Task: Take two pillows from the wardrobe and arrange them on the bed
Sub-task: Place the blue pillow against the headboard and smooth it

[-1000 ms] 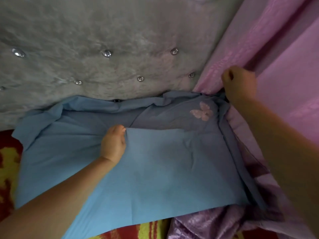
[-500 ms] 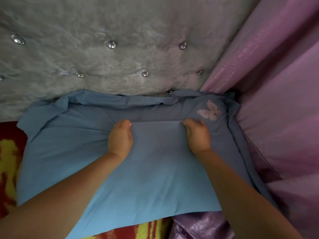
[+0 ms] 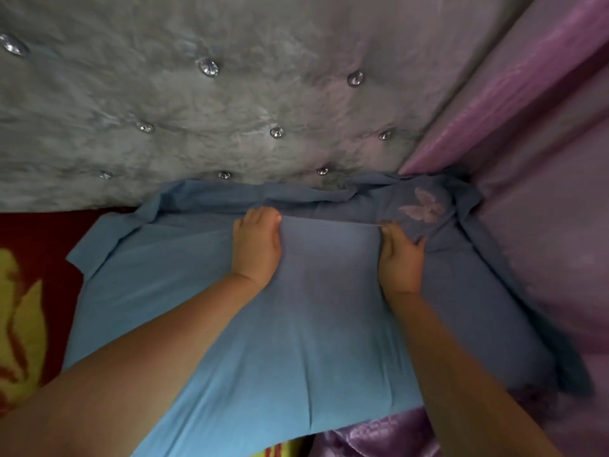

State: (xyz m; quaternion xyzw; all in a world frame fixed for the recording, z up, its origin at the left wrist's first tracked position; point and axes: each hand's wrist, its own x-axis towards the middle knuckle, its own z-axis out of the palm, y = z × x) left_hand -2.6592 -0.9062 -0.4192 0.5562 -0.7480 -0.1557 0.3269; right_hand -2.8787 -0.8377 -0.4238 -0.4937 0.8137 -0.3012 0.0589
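A blue pillow (image 3: 171, 308) in a loose blue case lies flat on the bed, its far edge against the grey headboard. A pale pink butterfly (image 3: 423, 207) is stitched near its far right corner. My left hand (image 3: 255, 247) grips a fold of the case near the pillow's far middle. My right hand (image 3: 400, 257) pinches the same fold a little to the right, just below the butterfly. A second pillow is not in view.
The grey tufted headboard (image 3: 230, 110) with shiny buttons fills the top. Pink-purple curtain fabric (image 3: 543, 192) hangs along the right side and bunches at the bottom right. A red and yellow patterned bedsheet (image 3: 23, 291) shows at the left.
My right hand left the curtain at the far right corner and came down onto the pillow, where it now pinches the fold beside my left hand. The view moved closer.
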